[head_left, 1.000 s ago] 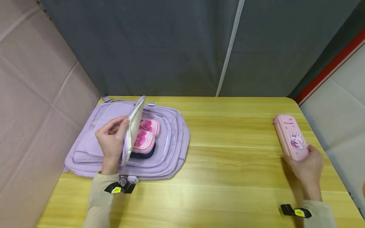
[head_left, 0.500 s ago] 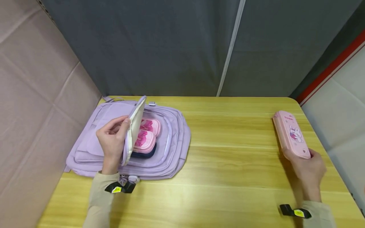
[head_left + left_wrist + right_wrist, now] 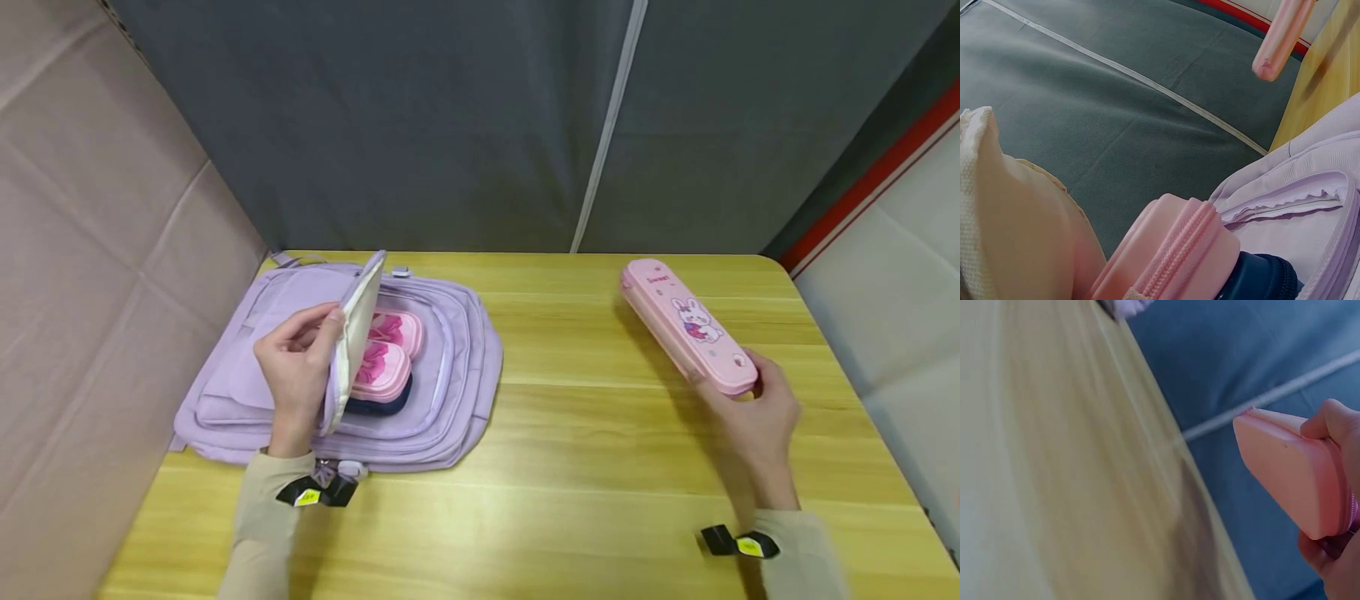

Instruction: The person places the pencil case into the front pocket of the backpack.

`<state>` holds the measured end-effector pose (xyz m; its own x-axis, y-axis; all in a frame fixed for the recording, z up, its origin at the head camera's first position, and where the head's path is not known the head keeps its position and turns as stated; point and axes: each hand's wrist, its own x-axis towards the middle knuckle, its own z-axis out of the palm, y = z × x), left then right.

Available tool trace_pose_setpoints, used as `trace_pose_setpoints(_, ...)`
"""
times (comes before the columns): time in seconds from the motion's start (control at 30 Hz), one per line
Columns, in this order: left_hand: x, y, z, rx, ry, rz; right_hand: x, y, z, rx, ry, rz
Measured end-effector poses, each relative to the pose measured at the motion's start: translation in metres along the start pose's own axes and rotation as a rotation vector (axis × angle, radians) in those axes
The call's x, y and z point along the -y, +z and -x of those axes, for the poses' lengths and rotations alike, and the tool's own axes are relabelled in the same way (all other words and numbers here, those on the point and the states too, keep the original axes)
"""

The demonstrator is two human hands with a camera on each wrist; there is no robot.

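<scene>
With thumb and fingers, my left hand (image 3: 296,358) pinches the edge of the backpack's front pocket flap (image 3: 358,333) and holds it raised. The lilac backpack (image 3: 465,375) lies flat on the table at the left. Inside its pocket sit two pink cases with bow prints, the nearer pink case (image 3: 384,372) over a dark navy case (image 3: 382,407); the flap hides their left ends. On the right, my right hand (image 3: 757,425) grips the near end of a pink pencil case (image 3: 686,325) with a bunny picture and "Sweet" lettering. The pencil case hangs above the table, its shadow below.
The wooden table (image 3: 555,450) runs between backpack and right hand. A dark grey curtain (image 3: 420,125) stands along its back edge. Pale padded panels (image 3: 97,250) close off the left, and a white panel with a red stripe (image 3: 892,175) the right.
My right hand has lifted the pink pencil case and carried it leftward, its far end now pointing more to the left. My left hand and the flap have stayed in place.
</scene>
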<state>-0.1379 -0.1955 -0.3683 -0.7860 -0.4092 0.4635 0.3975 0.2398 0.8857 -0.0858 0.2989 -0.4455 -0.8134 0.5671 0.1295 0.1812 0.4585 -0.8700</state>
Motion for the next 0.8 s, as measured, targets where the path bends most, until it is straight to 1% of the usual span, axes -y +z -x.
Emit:
trace_pose_setpoints(0.07,-0.001,0.0,0.001,0.005,0.003,0.003,0.009,0.008,0.003,0.016,-0.098,-0.009)
trace_pose_setpoints(0.17,-0.001,0.0,0.001,0.018,0.013,0.004,0.022,0.019,0.007,0.055,-0.196,-0.039)
trace_pose_setpoints(0.33,-0.002,0.001,0.002,0.021,0.021,-0.001,0.04,0.038,0.013,0.157,-0.274,-0.09)
trace_pose_setpoints(0.57,-0.001,0.002,0.004,0.02,0.016,0.012,0.052,0.067,0.02,0.288,-0.415,-0.097)
trace_pose_setpoints(0.8,-0.002,0.003,0.004,0.031,0.013,0.024,0.073,0.093,0.033,0.435,-0.5,-0.146)
